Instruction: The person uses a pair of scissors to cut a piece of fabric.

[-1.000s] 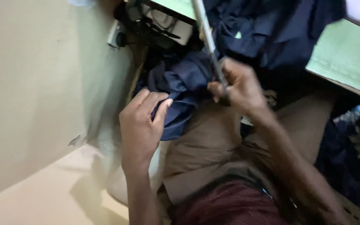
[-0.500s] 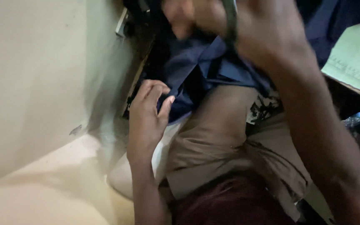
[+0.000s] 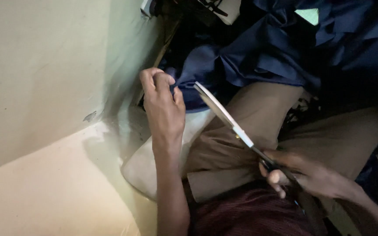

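Right hand [image 3: 311, 175] has swung down, gripping scissors [image 3: 224, 116]; left hand [image 3: 165, 107] pinches navy cloth [image 3: 250, 57]—cutting looks underway, blades need aligning.

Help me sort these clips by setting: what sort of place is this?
Probably a small tailoring or sewing corner: the right hand holds long scissors, the left hand grips dark blue fabric heaped on the lap, beside a plain wall.

Tight spot: wall [image 3: 40, 65] close on the left, navy cloth [image 3: 259, 61] heaped ahead, thighs [image 3: 250, 113] below. Scissors [image 3: 224, 116] cut diagonally across the gap between left hand [image 3: 162, 109] and right hand [image 3: 302, 172]. Open floor [image 3: 44, 192] lower left.
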